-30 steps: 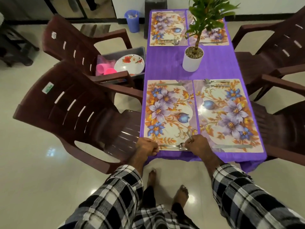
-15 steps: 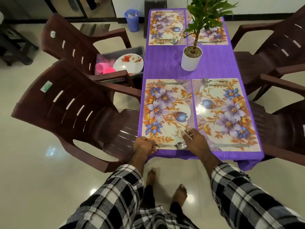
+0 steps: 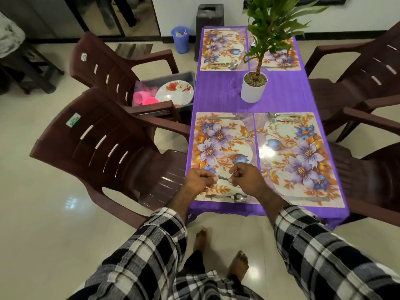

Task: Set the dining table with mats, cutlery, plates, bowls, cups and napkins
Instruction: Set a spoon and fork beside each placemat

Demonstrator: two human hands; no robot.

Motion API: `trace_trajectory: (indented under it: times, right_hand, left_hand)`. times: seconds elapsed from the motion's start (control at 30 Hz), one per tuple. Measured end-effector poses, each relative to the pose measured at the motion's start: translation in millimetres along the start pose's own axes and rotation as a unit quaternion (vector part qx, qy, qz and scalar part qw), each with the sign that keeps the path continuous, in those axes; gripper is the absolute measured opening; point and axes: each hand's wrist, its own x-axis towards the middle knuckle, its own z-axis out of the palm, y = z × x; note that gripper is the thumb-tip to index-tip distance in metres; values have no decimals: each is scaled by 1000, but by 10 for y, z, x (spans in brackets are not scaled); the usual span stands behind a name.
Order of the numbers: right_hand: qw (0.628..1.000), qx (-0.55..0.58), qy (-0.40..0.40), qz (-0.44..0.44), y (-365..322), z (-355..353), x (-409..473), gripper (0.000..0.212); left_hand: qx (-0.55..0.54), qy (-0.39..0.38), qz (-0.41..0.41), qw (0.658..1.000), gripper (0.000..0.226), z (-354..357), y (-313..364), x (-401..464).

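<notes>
Four floral mats lie on the purple table. My left hand and my right hand hover close together over the near left mat. Each pinches one end of a thin metal cutlery piece, whose ends are hidden in my fingers. A spoon lies along that mat's near edge and a knife along its far edge. The near right mat carries a spoon and fork at its far edge and a knife at its near edge.
A grey tub on the far left chair holds floral plates and pink cups. A potted plant stands mid-table. The far left mat has cutlery. Brown chairs flank both sides. A blue bin stands beyond.
Both hands have risen from the mat's near edge and come together over the mat. My left hand has let go of the spoon and now holds the cutlery piece with my right.
</notes>
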Motion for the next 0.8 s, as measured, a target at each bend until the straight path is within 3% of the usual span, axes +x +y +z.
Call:
trace_trajectory:
  times: [0.27,0.53,0.8]
  right_hand:
    - [998,-31,-46,-8,41,34,60,18]
    - [995,-75,-45,56,311,-173,176,12]
    - [988,-132,-36,73,444,-81,225,12]
  left_hand:
    - [37,-2,-8,999,10,24,-114,152]
    - [12,48,-131,990,3,-37,-305,525]
    - [100,94,-184,973,12,78,-376,701]
